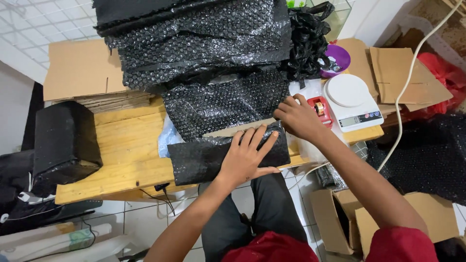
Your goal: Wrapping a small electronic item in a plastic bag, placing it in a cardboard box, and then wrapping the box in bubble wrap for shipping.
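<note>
Seated at the near edge of the wooden tabletop (121, 145), I press my left hand (247, 155) flat on a parcel wrapped in black bubble wrap (199, 157) — fingers spread across its top, thumb at the near side, no closed grip, just a palm holding it down. The parcel lies lengthwise along the tabletop's front edge, right before my knees. My right hand (298, 116) works at the parcel's far right end, fingers curled onto the wrap where it meets the loose sheet behind; whether that grip pinches the film or only rests on it I cannot tell.

Just beyond my right hand sits a red tape dispenser (320, 109), and beside it, further right, a white kitchen scale (352, 99) with a round platform. A white cable (405, 92) runs down past the scale toward the floor.

Behind the parcel a sheet of black bubble wrap (223, 102) drapes down from a thick folded stack of the same material (194, 39) that fills the middle of the scene. A purple bowl (340, 58) and a bundle of black plastic bags (308, 43) stand to the stack's right.

On the left end of the tabletop rests another black-wrapped box (65, 138), well apart from my hands, with flattened cardboard (80, 70) piled behind it. More cardboard pieces (398, 73) lie at the far right, and an open carton (340, 218) sits on the tiled floor by my right leg.
</note>
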